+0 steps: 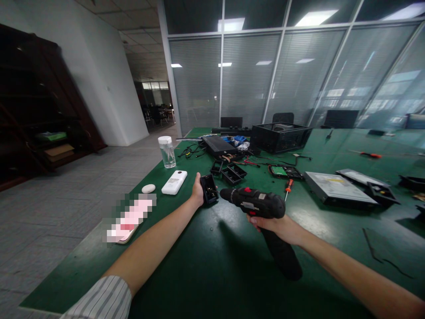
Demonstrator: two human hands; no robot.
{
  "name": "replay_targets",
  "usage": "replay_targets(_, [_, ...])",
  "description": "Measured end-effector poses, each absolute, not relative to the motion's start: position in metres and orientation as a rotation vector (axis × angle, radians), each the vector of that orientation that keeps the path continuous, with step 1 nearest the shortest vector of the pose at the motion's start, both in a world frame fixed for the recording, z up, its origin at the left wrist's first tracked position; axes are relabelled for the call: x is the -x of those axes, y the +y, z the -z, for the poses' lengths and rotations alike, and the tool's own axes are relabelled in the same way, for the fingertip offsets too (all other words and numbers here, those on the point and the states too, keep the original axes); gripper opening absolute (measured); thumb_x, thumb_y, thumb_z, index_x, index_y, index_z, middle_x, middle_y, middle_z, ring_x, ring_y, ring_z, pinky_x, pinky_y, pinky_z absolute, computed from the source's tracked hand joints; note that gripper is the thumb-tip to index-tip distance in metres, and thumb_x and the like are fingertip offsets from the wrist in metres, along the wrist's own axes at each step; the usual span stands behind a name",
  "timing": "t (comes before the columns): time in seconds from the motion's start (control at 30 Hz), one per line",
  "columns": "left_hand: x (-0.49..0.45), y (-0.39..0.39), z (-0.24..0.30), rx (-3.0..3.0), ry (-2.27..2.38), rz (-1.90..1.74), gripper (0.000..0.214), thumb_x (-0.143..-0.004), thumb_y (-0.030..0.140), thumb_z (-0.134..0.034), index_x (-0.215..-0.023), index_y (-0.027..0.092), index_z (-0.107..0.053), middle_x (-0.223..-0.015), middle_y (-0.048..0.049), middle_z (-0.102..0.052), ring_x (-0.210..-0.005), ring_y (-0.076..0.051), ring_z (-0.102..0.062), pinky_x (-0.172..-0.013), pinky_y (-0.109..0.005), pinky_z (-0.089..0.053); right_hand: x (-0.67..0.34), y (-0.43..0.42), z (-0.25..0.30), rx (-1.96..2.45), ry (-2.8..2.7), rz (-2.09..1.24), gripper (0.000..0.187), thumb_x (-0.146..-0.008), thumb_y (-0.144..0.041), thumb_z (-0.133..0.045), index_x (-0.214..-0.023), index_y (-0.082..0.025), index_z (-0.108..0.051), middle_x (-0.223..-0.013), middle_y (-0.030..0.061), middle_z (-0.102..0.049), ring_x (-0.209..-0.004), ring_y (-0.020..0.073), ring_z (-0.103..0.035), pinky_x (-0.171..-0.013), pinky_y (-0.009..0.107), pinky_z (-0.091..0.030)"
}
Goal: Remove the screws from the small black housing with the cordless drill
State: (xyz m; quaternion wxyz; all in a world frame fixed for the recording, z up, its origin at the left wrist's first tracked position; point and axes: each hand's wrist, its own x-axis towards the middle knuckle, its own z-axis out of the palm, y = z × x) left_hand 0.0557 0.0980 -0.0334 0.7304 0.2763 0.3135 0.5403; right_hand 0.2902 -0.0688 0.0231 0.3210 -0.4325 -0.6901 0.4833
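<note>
My left hand [198, 190] is closed on the left side of a small black open box [210, 199], tilted so that its hollow inside faces me. Small metallic bits show inside it, too small to name. My right hand [277, 225] grips a black cordless drill [262, 204] with red buttons, its fingers wrapped round the handle. The drill's nose points left at the box, close to its right edge; whether the tip touches it I cannot tell. Several similar black frames [233, 173] lie on the green table [212, 257] just beyond.
A clear jar [168, 155], a white device [175, 182] and a pink phone [131, 221] stand or lie at left. An orange screwdriver [288, 186], a circuit-board drive [284, 172] and a silver disc drive [338, 188] lie at right. Behind are cables and a black case [280, 138].
</note>
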Motion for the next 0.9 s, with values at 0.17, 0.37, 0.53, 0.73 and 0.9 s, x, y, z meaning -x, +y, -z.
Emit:
replay_targets(0.17, [-0.0558, 0.0994, 0.0346, -0.595, 0.678, -1.190, 0.061, -0.078, 0.068, -0.038, -0.078, 0.012, -0.061, -0.065, -0.0115, -0.065, -0.062, -0.026, -0.066, -0.057, -0.040, -0.053, -0.2903, -0.0680, -0.0218, 1.146, -1.817, -1.269, 0.026, -0.081, -0.042, -0.060, -0.082, -0.016, -0.058, -0.070, 0.0002, -0.053, -0.065, 0.0145, -0.048, -0.060, 0.028, -0.040])
replay_targets(0.37, [-0.0562, 0.0989, 0.0339, -0.583, 0.678, -1.196, 0.061, -0.079, 0.068, -0.038, -0.079, 0.012, -0.062, -0.064, -0.0111, -0.065, -0.060, -0.026, -0.065, -0.057, -0.040, -0.052, -0.2890, -0.0685, -0.0238, 1.135, -1.816, -1.270, 0.024, -0.081, -0.040, -0.059, -0.081, -0.016, -0.057, -0.070, -0.0001, -0.052, -0.065, 0.0142, -0.047, -0.059, 0.028, -0.039])
replay_targets(0.53, [-0.0566, 0.0974, 0.0325, -0.590, 0.698, -1.195, 0.061, -0.079, 0.068, -0.037, -0.079, 0.012, -0.061, -0.065, -0.0112, -0.064, -0.059, -0.026, -0.065, -0.057, -0.041, -0.052, -0.2884, -0.0689, -0.0247, 1.136, -1.822, -1.262, 0.025, -0.081, -0.041, -0.060, -0.079, -0.016, -0.056, -0.068, -0.0007, -0.052, -0.064, 0.0142, -0.047, -0.058, 0.028, -0.039])
replay_targets(0.73, [-0.0568, 0.0971, 0.0321, -0.596, 0.698, -1.202, 0.061, -0.079, 0.068, -0.037, -0.080, 0.012, -0.061, -0.065, -0.0110, -0.064, -0.060, -0.026, -0.065, -0.056, -0.040, -0.052, -0.2881, -0.0691, -0.0250, 1.134, -1.813, -1.275, 0.026, -0.080, -0.041, -0.060, -0.083, -0.016, -0.057, -0.072, 0.0000, -0.051, -0.066, 0.0146, -0.047, -0.061, 0.029, -0.039])
replay_targets(0.9, [-0.0567, 0.0964, 0.0313, -0.601, 0.695, -1.206, 0.060, -0.080, 0.067, -0.037, -0.080, 0.012, -0.061, -0.065, -0.0106, -0.064, -0.062, -0.026, -0.066, -0.057, -0.039, -0.052, -0.2880, -0.0688, -0.0254, 1.102, -1.818, -1.234, 0.025, -0.080, -0.041, -0.061, -0.085, -0.017, -0.057, -0.075, 0.0005, -0.052, -0.067, 0.0149, -0.048, -0.062, 0.029, -0.041])
